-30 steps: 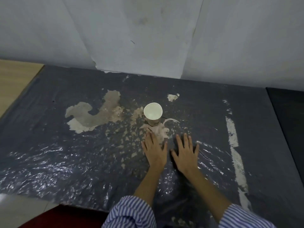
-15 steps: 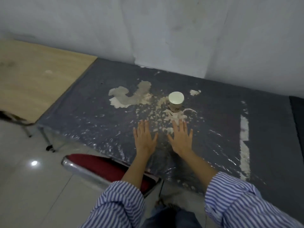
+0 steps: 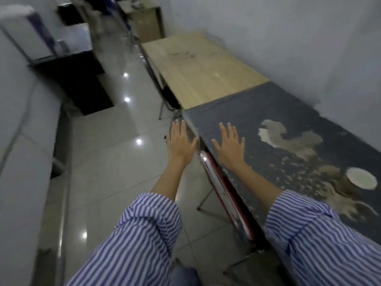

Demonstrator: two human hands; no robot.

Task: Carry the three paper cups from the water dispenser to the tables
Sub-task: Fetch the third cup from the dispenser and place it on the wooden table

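A white paper cup (image 3: 360, 178) stands upright on the dark peeling table (image 3: 257, 112) at the right, well behind my hands. My left hand (image 3: 181, 141) is spread flat over the floor, just off the table's left edge, holding nothing. My right hand (image 3: 229, 144) is spread flat above the dark table's near corner, also holding nothing. Both arms wear blue striped sleeves. At the far upper left, a white and blue machine (image 3: 26, 32) on a dark stand looks like the water dispenser, but it is blurred.
A light wooden table (image 3: 202, 67) adjoins the dark one along the white wall. A red chair (image 3: 224, 190) with a metal frame is tucked under the dark table's edge. Glossy tiled floor (image 3: 115, 153) runs between the tables and a white cabinet (image 3: 24, 141) on the left.
The view has swung left, away from the cup. Both hands moved off the table's middle toward its left corner; the cup now sits at the right edge of view.
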